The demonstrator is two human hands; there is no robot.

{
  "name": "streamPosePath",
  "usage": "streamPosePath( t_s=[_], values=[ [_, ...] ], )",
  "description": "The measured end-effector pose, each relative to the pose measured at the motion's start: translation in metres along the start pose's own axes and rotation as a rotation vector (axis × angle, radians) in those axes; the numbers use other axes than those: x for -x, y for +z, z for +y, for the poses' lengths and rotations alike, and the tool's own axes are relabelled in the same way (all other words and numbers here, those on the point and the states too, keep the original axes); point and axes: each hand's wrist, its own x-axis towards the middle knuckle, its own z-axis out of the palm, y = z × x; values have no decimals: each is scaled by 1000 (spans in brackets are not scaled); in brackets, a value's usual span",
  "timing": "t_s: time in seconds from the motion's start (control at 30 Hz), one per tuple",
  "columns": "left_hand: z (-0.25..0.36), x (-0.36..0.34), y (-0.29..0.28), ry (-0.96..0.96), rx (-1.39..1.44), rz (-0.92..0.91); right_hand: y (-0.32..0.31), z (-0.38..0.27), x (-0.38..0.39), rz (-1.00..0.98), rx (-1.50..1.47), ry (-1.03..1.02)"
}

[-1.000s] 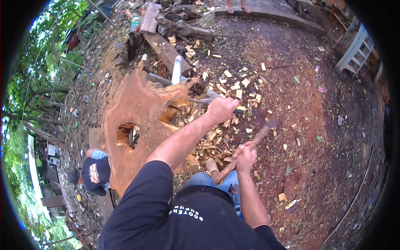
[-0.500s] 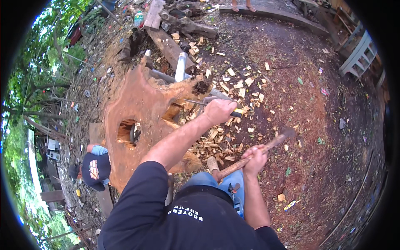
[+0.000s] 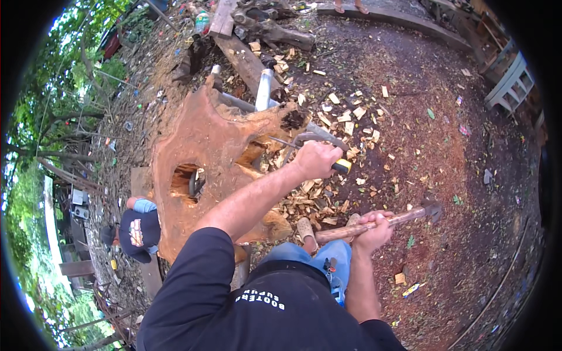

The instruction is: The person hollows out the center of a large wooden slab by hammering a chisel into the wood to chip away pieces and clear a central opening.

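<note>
My left hand (image 3: 318,159) is wrapped round a chisel (image 3: 343,167) with a black and yellow handle. Its thin metal blade reaches left to the edge of a notch in a large reddish-brown wood slab (image 3: 222,155). A second hole goes through the slab further left. Out to the right, my right hand (image 3: 374,228) grips the long wooden handle of a hammer (image 3: 404,217). The dark head points right, away from the chisel, and its exact shape is hard to make out. The handle's near end lies over my legs.
Pale wood chips (image 3: 310,202) cover the ground around the slab. A metal pipe (image 3: 264,88) stands at its far side, near planks and logs (image 3: 275,35). Another person (image 3: 139,233) is at the left edge of the slab. A white plastic chair (image 3: 510,82) stands far right.
My right hand and the hammer have swung outward to the right, away from the chisel. My left hand keeps the chisel at the notch. The whole view has shifted slightly.
</note>
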Motion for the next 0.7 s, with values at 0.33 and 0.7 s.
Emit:
streamPosePath(
  t_s=[0.33, 0.7],
  values=[
    [-7, 11, 0, 17, -34, 3, -2, 56, 44, -245, 263, 301],
    [-11, 11, 3, -7, -69, -9, 7, 61, 48, -351, 396, 363]
  ],
)
